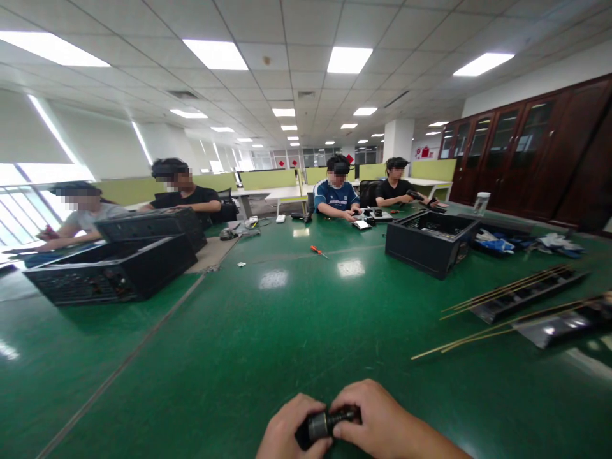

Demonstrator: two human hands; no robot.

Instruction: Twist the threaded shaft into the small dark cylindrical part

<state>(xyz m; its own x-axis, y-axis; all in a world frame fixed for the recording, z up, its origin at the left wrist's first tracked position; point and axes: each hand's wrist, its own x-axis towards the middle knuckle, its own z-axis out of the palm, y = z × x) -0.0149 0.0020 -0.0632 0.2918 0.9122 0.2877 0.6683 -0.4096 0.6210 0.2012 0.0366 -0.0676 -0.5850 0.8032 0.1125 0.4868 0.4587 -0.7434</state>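
Low in the head view, both hands are closed on a small black cylindrical tool (317, 426) just above the green table (229, 357). It has a thick body with a thin pale ring, and narrows toward the right; its exact kind cannot be made out. My left hand (285, 426) wraps the thick end, thumb on top. Around the narrow end, the fingers of my right hand (373, 413) are pinched, hiding part of the tip.
Black computer cases stand at left (129, 280) and right (421, 245). An orange screwdriver (316, 250) lies mid-table. Thin yellowish sticks rest across dark trays (521, 296) on the right. Several people sit along the far and left sides; a clear bottle (481, 204) stands far right.
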